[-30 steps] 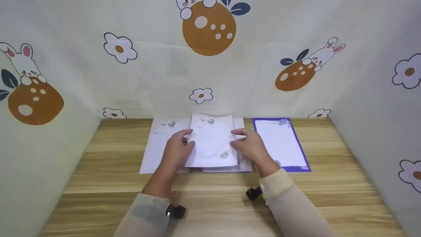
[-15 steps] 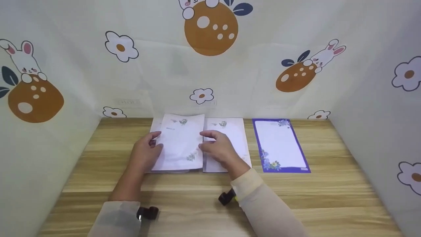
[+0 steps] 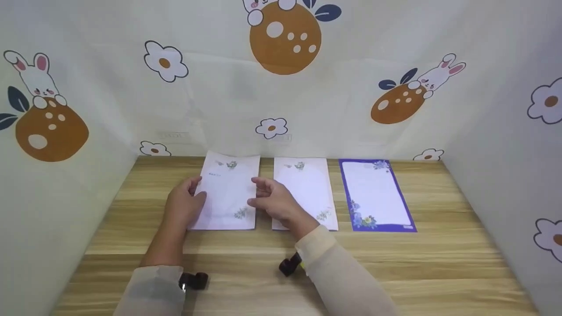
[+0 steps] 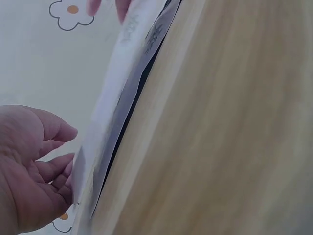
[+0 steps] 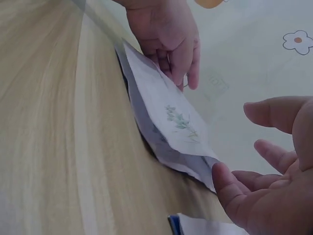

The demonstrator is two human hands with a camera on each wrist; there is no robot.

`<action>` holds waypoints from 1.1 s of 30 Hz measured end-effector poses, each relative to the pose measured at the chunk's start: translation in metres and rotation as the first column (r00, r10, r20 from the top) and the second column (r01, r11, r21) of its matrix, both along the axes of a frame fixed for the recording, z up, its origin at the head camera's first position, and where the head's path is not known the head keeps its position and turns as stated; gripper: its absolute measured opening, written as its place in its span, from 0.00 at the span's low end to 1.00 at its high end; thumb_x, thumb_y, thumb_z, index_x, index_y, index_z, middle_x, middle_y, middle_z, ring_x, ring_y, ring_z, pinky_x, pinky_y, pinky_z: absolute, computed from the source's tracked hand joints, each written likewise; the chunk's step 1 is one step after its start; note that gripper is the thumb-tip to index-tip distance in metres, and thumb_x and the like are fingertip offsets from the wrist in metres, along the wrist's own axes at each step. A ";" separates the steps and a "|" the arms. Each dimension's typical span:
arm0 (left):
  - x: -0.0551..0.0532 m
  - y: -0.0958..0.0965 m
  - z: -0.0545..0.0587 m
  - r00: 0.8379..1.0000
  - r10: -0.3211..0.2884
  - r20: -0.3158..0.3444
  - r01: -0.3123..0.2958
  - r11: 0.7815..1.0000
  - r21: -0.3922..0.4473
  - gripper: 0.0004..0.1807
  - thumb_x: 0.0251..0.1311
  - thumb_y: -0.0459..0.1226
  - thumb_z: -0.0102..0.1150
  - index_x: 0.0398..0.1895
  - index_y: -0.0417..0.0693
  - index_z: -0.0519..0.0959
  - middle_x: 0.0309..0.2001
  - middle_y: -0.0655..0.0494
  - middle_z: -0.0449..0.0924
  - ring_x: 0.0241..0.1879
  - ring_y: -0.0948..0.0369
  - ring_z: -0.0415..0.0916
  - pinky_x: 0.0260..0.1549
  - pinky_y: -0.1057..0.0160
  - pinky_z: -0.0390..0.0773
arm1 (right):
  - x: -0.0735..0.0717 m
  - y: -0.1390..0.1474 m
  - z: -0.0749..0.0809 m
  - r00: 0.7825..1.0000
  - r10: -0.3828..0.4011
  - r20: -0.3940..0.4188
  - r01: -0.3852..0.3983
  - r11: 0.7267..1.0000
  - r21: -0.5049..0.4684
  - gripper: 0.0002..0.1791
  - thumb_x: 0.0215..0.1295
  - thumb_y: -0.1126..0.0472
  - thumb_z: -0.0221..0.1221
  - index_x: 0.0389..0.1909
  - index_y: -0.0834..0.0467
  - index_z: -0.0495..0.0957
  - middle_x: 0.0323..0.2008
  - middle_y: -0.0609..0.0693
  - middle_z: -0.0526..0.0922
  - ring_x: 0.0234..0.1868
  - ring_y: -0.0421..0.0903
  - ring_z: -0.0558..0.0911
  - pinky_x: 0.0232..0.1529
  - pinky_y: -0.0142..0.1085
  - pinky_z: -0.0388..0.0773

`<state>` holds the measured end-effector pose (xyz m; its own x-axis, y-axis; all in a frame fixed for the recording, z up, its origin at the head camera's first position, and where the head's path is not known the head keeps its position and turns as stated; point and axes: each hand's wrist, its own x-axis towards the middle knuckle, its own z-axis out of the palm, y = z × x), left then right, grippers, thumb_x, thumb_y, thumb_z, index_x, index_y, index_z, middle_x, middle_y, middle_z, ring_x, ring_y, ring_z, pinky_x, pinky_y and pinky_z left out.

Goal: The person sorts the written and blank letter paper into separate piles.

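A white sheet of paper [image 3: 226, 193] with green sprig prints lies at the left of the row, on top of another sheet [image 4: 128, 105] whose edge shows below it in the left wrist view. My left hand [image 3: 184, 199] is at its left edge, fingertips against the side and thumb apart from them. At its right edge my right hand [image 3: 274, 199] has thumb and fingers spread. In the right wrist view that hand [image 5: 279, 166] pinches nothing, one fingertip right at the paper's corner.
A similar white sheet [image 3: 303, 188] lies in the middle, partly behind my right wrist. To its right lies a purple-bordered sheet [image 3: 375, 195] with blue flowers. Behind the wooden table [image 3: 250, 272] hangs a printed cloth [image 3: 210, 96], with more cloth at both sides.
Both hands have moved left with the top sheet, from over the middle onto the left sheet, and it has been lowered there. The fingers have loosened and the middle sheet is uncovered.
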<state>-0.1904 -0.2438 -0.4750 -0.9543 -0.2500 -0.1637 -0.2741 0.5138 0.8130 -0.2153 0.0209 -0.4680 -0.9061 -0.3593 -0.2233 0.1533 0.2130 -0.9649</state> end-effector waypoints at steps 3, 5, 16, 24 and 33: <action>0.000 -0.001 -0.001 1.000 -0.010 0.023 0.010 1.000 0.000 0.32 0.76 0.40 0.53 0.81 0.44 0.66 0.81 0.42 0.67 0.82 0.43 0.62 0.82 0.43 0.63 | 0.000 -0.001 -0.002 1.000 0.017 0.015 -0.017 1.000 0.019 0.39 0.65 0.60 0.74 0.77 0.49 0.72 0.79 0.55 0.72 0.76 0.54 0.76 0.73 0.45 0.80; -0.001 -0.001 -0.001 0.999 -0.013 0.044 0.013 1.000 -0.003 0.33 0.77 0.41 0.52 0.82 0.44 0.65 0.82 0.42 0.66 0.82 0.43 0.61 0.83 0.42 0.62 | -0.001 -0.002 -0.004 0.999 0.028 0.024 -0.028 0.999 0.017 0.41 0.66 0.60 0.73 0.79 0.51 0.70 0.79 0.56 0.72 0.77 0.54 0.76 0.73 0.45 0.79; 0.000 0.002 0.007 0.999 0.021 0.040 -0.020 0.999 -0.025 0.33 0.77 0.42 0.53 0.82 0.47 0.65 0.82 0.41 0.65 0.82 0.42 0.61 0.82 0.40 0.62 | 0.001 0.001 0.000 0.999 0.006 -0.049 -0.002 0.997 0.079 0.36 0.69 0.54 0.70 0.77 0.50 0.73 0.78 0.54 0.74 0.78 0.53 0.74 0.78 0.49 0.74; -0.008 0.027 0.015 0.998 0.058 -0.038 -0.057 0.998 0.017 0.32 0.76 0.44 0.55 0.81 0.52 0.68 0.80 0.44 0.69 0.80 0.45 0.65 0.80 0.41 0.65 | 0.003 0.021 0.004 0.987 0.018 -0.158 -0.004 0.996 0.085 0.35 0.70 0.49 0.67 0.76 0.53 0.73 0.75 0.52 0.77 0.75 0.52 0.77 0.74 0.48 0.79; -0.017 0.084 0.015 0.995 -0.055 -0.081 0.062 0.994 0.089 0.33 0.73 0.46 0.59 0.79 0.55 0.70 0.80 0.54 0.70 0.80 0.49 0.66 0.81 0.43 0.65 | -0.002 0.074 0.006 0.968 -0.046 -0.247 0.076 0.990 0.115 0.35 0.71 0.53 0.69 0.76 0.57 0.73 0.75 0.54 0.77 0.75 0.55 0.77 0.74 0.50 0.79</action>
